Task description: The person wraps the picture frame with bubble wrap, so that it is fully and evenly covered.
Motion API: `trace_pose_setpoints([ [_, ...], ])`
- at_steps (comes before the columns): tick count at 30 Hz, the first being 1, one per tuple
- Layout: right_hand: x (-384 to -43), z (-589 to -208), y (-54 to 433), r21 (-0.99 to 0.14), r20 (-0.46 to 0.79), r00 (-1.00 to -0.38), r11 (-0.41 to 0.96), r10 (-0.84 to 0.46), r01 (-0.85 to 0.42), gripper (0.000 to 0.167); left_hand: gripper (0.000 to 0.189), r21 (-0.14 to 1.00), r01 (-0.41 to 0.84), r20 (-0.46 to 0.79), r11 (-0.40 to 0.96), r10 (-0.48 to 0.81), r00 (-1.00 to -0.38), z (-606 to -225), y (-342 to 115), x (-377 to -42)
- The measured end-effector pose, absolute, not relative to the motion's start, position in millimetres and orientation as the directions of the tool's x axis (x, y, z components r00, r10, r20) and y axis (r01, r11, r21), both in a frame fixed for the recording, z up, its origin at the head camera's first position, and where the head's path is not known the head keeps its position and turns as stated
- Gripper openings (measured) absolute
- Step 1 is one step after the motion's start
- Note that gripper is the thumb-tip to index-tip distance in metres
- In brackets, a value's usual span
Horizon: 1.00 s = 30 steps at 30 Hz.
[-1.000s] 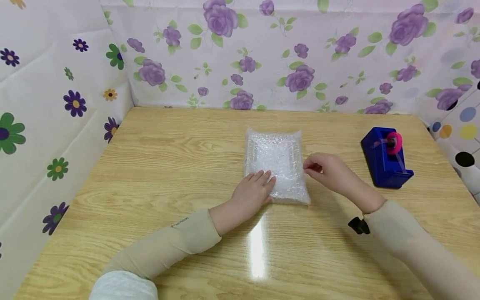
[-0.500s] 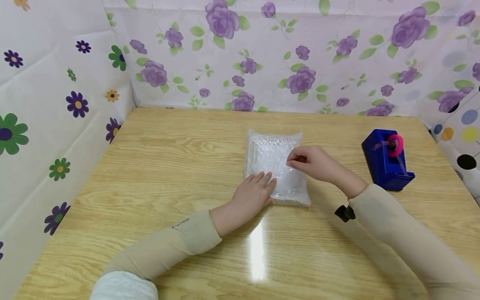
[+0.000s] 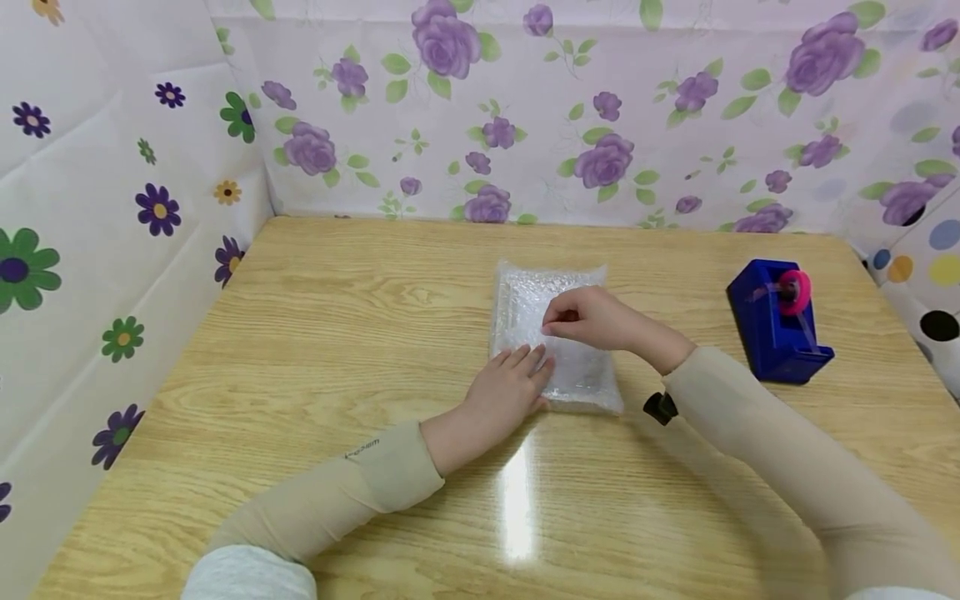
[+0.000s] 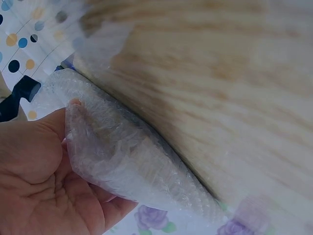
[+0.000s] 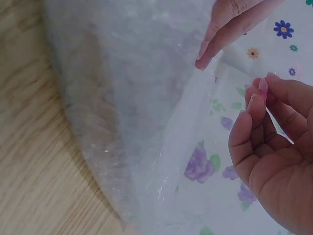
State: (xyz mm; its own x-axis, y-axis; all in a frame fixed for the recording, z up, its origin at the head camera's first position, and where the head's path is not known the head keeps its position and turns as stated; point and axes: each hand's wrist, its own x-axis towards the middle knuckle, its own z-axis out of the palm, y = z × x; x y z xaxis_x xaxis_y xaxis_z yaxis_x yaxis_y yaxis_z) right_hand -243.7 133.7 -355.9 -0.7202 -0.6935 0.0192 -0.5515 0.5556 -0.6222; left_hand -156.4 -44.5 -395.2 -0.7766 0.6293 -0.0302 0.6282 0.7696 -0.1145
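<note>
A flat package in bubble wrap (image 3: 525, 293) lies on the table. My left hand (image 3: 504, 392) rests on its near left part with fingers laid out over the wrap. In the left wrist view, the thumb touches the near end of the package (image 4: 129, 152). Over the middle of the package is my right hand (image 3: 592, 319), its fingers curled and thumb against the fingertips. Seen from the right wrist, those fingertips pinch a small translucent pinkish piece of tape (image 5: 264, 86). Whether that piece touches the wrap is not clear.
A blue tape dispenser (image 3: 772, 333) with a pink-cored roll (image 3: 795, 292) stands at the right of the wooden table (image 3: 360, 333). Flowered sheets (image 3: 450, 108) hang behind and at the left. A dark wrist device (image 3: 660, 408) sticks out below the right sleeve.
My right hand has moved left from beside the package's right edge to over its middle, still pinching. My left hand and the package have stayed in place.
</note>
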Motion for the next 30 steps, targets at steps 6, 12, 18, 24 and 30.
trace_pose_setpoints([
  [6, -254, -358, 124, -0.627, -0.006, -0.683, 0.535, -0.730, -0.566, 0.009, 0.054, -0.133, 0.634, -0.003, 0.762, 0.640, -0.769, -396, -45, -156],
  [12, -263, -362, 116, -0.639, -0.036, -0.680, 0.540, -0.733, -0.548, 0.011, 0.054, -0.162, 0.632, -0.013, 0.758, 0.639, -0.769, -398, -45, -155],
  [18, -270, -365, 110, -0.646, -0.057, -0.693, 0.556, -0.719, -0.524, 0.011, 0.053, -0.189, 0.631, 0.051, 0.753, 0.649, -0.759, -399, -45, -153],
  [24, -276, -368, 105, -0.658, -0.085, -0.693, 0.562, -0.716, -0.500, 0.012, 0.052, -0.199, 0.630, 0.172, 0.751, 0.659, -0.732, -402, -47, -152],
  [30, -280, -371, 102, -0.677, -0.112, -0.684, 0.560, -0.720, -0.478, 0.015, 0.052, -0.221, 0.625, 0.211, 0.748, 0.663, -0.719, -405, -48, -152],
])
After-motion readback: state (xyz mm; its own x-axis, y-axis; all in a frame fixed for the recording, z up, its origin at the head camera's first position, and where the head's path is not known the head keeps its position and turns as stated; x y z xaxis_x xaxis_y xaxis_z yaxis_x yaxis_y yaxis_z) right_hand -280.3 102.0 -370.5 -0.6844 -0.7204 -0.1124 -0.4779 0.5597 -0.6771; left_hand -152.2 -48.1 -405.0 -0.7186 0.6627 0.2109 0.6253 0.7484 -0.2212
